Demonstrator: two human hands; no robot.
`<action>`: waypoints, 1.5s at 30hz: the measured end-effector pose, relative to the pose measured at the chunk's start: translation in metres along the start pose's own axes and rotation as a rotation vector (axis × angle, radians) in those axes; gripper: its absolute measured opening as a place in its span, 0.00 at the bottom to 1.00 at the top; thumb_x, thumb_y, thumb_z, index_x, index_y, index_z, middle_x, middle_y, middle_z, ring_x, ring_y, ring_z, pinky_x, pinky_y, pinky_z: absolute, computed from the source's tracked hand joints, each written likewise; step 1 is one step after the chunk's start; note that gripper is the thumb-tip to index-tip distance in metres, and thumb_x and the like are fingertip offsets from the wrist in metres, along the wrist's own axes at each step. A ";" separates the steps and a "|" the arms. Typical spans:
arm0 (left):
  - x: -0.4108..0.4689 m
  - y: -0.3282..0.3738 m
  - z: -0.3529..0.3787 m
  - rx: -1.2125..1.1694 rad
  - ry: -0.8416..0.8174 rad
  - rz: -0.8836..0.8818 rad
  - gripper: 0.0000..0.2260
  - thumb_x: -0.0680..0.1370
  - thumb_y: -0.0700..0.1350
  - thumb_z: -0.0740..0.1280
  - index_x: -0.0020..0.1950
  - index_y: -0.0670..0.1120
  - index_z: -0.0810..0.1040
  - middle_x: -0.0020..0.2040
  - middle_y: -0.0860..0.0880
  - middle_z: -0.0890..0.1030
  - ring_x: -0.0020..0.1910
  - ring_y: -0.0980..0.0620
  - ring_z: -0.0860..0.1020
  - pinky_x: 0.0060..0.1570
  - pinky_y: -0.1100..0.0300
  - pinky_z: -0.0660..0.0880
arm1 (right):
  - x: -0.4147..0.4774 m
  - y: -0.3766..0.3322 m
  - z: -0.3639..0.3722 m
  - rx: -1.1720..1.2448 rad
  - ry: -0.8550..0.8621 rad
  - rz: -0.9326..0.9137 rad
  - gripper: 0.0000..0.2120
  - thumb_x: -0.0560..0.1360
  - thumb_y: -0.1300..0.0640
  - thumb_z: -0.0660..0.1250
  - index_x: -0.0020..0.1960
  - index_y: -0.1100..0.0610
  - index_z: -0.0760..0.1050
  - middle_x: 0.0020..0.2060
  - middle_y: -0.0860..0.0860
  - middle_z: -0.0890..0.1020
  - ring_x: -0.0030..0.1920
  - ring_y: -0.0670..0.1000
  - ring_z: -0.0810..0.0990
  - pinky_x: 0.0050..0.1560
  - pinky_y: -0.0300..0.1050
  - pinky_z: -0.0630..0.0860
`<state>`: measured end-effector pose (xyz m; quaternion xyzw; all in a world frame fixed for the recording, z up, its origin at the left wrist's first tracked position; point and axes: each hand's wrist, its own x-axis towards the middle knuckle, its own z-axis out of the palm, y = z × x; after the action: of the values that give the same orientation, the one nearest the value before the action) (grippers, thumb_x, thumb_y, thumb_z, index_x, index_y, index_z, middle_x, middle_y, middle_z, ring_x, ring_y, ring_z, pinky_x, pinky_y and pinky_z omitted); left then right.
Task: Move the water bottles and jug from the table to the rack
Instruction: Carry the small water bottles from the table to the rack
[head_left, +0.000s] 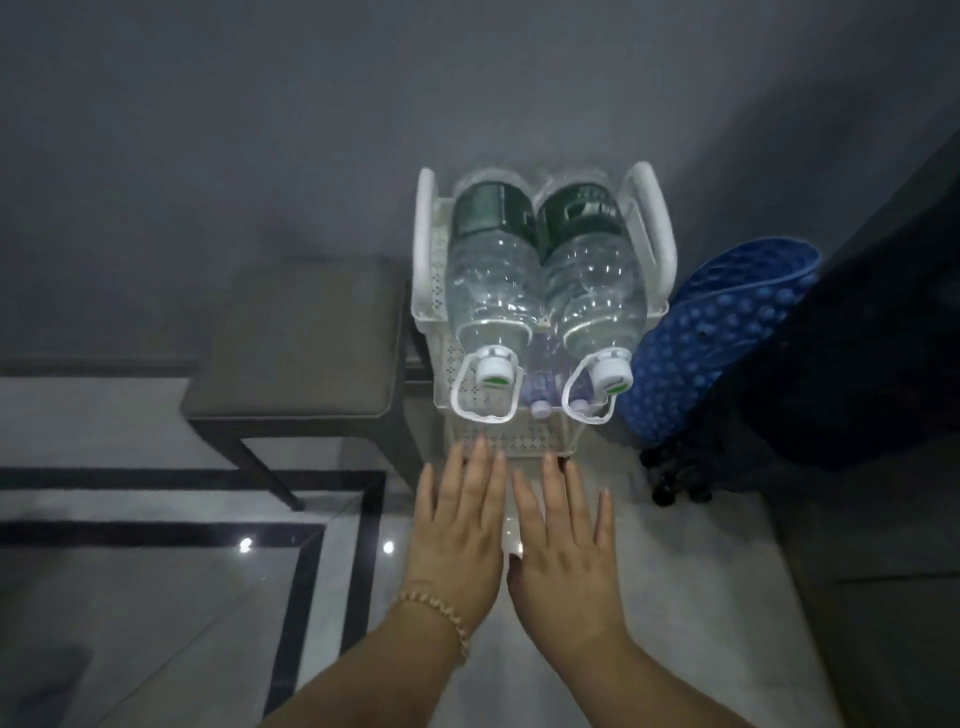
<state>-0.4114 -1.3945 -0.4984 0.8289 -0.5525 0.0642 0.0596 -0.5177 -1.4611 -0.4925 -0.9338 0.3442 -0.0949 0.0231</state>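
A white tiered plastic rack (427, 249) stands against the grey wall. Two large clear water jugs with green labels lie side by side on its top tier, caps toward me: the left jug (491, 280) and the right jug (589, 280). Each has a white carry loop hanging from its neck. On the tier below, small bottles with pale purple caps (543, 395) show between the jug necks. My left hand (460, 525) and my right hand (563, 540) are flat, fingers spread, side by side just in front of the rack's lower front edge, holding nothing.
A dark stool with a grey cushion (296, 343) stands to the left of the rack. A blue studded mat (717, 332) leans to the right, beside a dark object on small wheels (675, 478). The floor is glossy pale tile with black border lines (291, 587).
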 end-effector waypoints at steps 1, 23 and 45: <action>-0.015 -0.003 -0.034 -0.007 -0.009 -0.016 0.33 0.71 0.45 0.52 0.76 0.40 0.49 0.77 0.42 0.47 0.76 0.42 0.48 0.71 0.41 0.48 | -0.011 -0.012 -0.033 0.020 -0.003 -0.010 0.49 0.59 0.55 0.78 0.74 0.57 0.58 0.76 0.57 0.47 0.74 0.60 0.55 0.70 0.63 0.49; -0.243 -0.029 -0.513 0.084 0.190 -0.607 0.32 0.70 0.49 0.61 0.74 0.46 0.58 0.74 0.41 0.62 0.73 0.41 0.61 0.69 0.40 0.59 | -0.118 -0.252 -0.440 0.267 0.249 -0.553 0.33 0.70 0.47 0.61 0.73 0.56 0.61 0.73 0.57 0.58 0.73 0.59 0.54 0.69 0.62 0.46; -0.752 -0.221 -0.665 0.286 0.018 -0.875 0.33 0.79 0.40 0.57 0.77 0.50 0.40 0.78 0.47 0.39 0.75 0.45 0.38 0.71 0.48 0.36 | -0.460 -0.668 -0.464 0.203 0.081 -0.862 0.39 0.60 0.56 0.77 0.69 0.57 0.69 0.70 0.60 0.67 0.70 0.61 0.66 0.70 0.64 0.53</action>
<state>-0.5215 -0.5140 0.0209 0.9836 -0.1355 0.1156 -0.0292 -0.5240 -0.6440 -0.0394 -0.9806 -0.0870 -0.1657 0.0592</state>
